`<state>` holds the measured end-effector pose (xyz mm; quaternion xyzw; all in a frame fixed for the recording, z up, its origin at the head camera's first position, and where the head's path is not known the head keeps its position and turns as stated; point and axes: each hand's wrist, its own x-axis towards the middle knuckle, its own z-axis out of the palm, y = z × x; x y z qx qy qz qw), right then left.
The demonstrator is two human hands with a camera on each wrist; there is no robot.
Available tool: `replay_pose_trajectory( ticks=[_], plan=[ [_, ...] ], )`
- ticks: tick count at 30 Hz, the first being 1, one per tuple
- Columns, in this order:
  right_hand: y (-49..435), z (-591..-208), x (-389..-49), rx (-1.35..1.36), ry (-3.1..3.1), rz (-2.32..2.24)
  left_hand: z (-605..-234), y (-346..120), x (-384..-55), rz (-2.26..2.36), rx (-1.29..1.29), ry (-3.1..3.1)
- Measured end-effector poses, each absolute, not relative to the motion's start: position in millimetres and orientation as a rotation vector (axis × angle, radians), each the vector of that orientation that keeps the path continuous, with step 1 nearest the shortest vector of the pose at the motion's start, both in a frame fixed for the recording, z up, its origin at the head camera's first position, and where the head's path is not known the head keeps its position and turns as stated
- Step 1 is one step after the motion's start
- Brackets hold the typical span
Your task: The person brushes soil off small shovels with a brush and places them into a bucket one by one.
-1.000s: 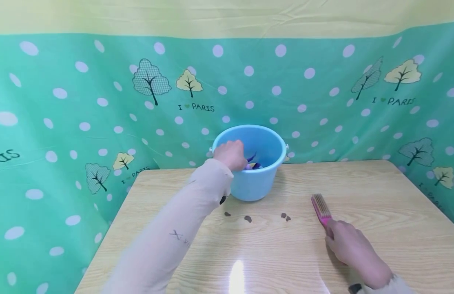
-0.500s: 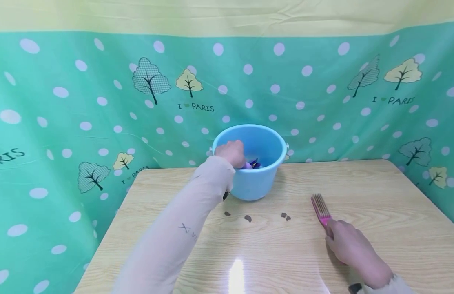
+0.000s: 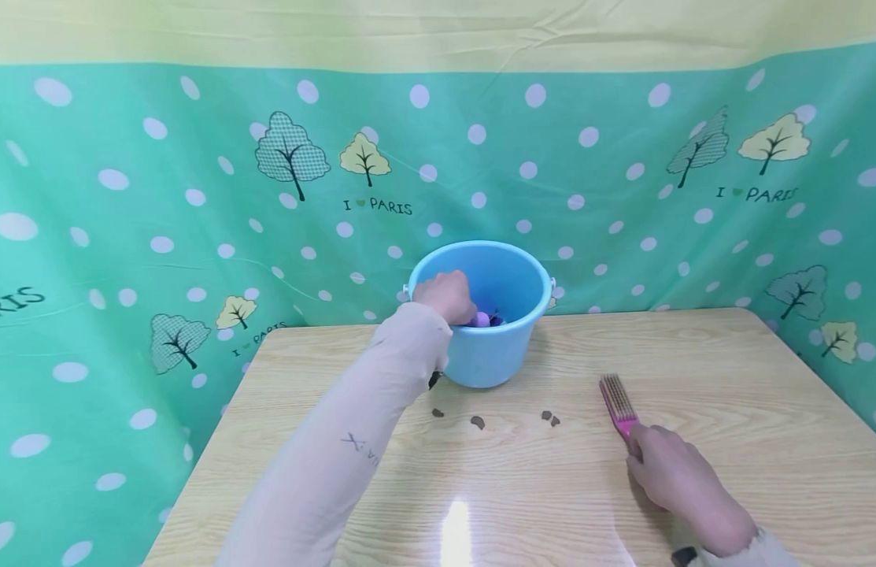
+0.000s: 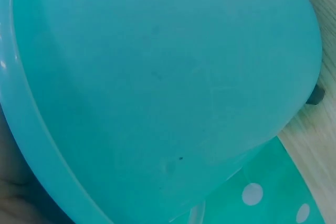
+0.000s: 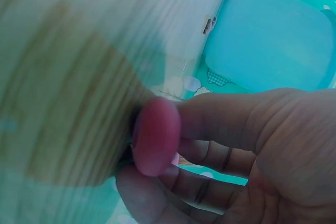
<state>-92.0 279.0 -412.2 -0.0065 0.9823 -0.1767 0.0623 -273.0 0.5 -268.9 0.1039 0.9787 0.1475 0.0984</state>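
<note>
My left hand (image 3: 445, 296) reaches over the near-left rim into a light blue bucket (image 3: 489, 356), knuckles up and fingers mostly hidden. Right by them inside shows a purple round-ended object (image 3: 480, 319), with darker bits beside it; I cannot tell whether the hand holds it. In the left wrist view the bucket's wall (image 4: 168, 93) fills most of the picture. My right hand (image 3: 674, 476) grips a pink brush (image 3: 619, 400) by its handle, low over the table, bristles facing up. The handle's rounded end (image 5: 156, 136) shows between thumb and fingers in the right wrist view.
Several small dark flakes (image 3: 478, 423) lie on the wooden table (image 3: 551, 488) in front of the bucket. A green dotted curtain (image 3: 523, 150) hangs behind the table and along its sides, close behind the bucket.
The left forearm has shifted slightly right, its hand staying at the bucket's rim. Inside, the purple and dark things have changed position. The right hand and brush have not moved.
</note>
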Motion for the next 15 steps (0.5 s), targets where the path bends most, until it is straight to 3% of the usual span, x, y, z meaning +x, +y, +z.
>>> replay_pose_trajectory(
  ticks=[15],
  plan=[
    [279, -412, -93, -0.011, 2.974, -0.514, -260, -9, -259, 0.455, 0.453, 3.014]
  ],
)
